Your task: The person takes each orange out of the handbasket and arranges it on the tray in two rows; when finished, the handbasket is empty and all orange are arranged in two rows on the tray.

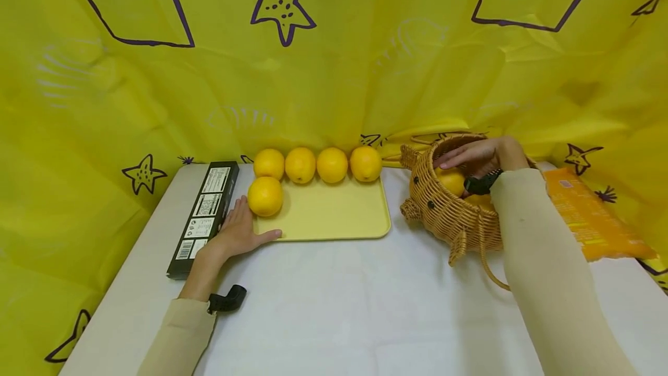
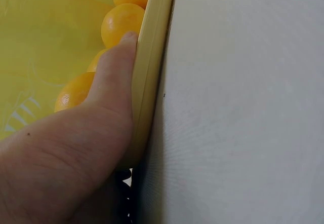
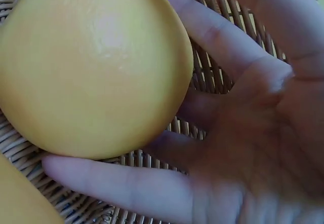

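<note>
My left hand (image 1: pixel 240 231) lies at the left end of a pale yellow tray (image 1: pixel 334 213), fingers straight along its side. In the left wrist view its thumb (image 2: pixel 114 72) extends along the tray's rim. Several oranges form a row along the tray's back edge, and one more orange (image 1: pixel 265 196) sits in front of the leftmost. My right hand (image 1: pixel 482 154) reaches into a wicker basket (image 1: pixel 443 210) with an animal face. Inside, its spread fingers extend around an orange (image 3: pixel 96 72), the palm apart from it. Part of another orange (image 3: pixel 23 198) shows below.
A long black box (image 1: pixel 203 219) with white labels lies left of the tray, close by my left hand. Behind the basket on the right is an orange packet (image 1: pixel 600 219). A yellow patterned cloth (image 1: pixel 334 74) hangs behind the white table (image 1: pixel 339 306).
</note>
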Motion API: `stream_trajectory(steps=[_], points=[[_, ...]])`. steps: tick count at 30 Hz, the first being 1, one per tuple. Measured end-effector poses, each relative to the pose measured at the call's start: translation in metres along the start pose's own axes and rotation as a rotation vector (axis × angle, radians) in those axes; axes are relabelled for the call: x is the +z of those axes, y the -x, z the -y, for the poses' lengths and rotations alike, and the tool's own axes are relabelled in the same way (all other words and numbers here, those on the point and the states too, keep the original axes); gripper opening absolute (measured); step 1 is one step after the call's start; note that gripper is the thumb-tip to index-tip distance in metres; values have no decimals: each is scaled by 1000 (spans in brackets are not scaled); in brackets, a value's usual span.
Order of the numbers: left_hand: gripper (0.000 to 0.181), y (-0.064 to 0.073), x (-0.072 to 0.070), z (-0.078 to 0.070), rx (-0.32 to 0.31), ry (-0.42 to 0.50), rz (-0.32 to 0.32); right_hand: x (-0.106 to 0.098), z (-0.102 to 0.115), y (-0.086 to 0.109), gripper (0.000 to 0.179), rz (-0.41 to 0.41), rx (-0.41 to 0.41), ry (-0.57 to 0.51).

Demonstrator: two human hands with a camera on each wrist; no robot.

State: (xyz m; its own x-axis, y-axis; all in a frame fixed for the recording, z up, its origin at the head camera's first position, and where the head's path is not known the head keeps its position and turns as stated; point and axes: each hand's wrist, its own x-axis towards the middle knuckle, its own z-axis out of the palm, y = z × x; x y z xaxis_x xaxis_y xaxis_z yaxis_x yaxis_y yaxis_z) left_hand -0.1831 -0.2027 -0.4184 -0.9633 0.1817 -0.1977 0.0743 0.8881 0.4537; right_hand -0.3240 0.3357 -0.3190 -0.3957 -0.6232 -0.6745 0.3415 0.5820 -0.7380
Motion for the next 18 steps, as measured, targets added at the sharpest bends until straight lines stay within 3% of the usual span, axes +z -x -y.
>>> stream_trajectory(steps=[7,18], points=[[123,1,-2,-2,3,11,4,-2,-1,-1,32,53,6,-18],[123,1,-3,-1,1,8,-1,3,4,-2,25,22,-4,4]])
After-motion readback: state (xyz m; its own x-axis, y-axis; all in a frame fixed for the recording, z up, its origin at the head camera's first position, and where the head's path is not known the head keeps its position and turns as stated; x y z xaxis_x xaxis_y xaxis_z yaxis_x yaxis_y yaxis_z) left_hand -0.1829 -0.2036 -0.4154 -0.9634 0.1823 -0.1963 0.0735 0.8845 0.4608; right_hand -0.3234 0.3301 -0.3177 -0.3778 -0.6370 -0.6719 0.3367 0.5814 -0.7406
